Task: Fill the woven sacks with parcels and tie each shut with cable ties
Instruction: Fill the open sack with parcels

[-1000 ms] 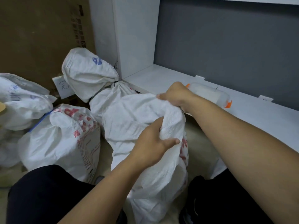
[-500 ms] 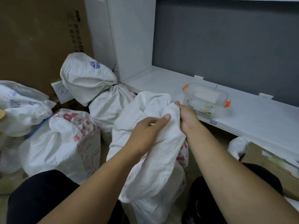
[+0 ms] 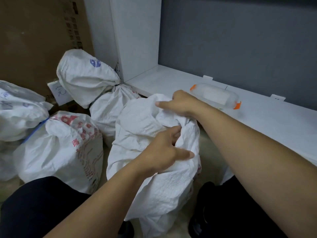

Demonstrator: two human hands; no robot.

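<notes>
A white woven sack [image 3: 142, 127] stands between my knees, its top fabric bunched and loose. My right hand [image 3: 180, 103] grips the far upper edge of the sack's mouth, thumb pointing left. My left hand [image 3: 164, 150] holds a fold on the near side, fingers tucked into the crease and thumb lying along the cloth. What is inside the sack is hidden. No cable tie shows in either hand.
Tied sacks stand to the left: one with red print [image 3: 60, 148], one with a blue mark [image 3: 85, 78], another at the left edge [image 3: 18, 109]. A clear box with orange clips [image 3: 216, 95] sits on the white ledge [image 3: 274, 121]. Cardboard [image 3: 34, 40] stands behind.
My right hand moved up and away to the far edge of the sack's mouth. My left hand shifted lower onto the near fold. The camera view tilted slightly.
</notes>
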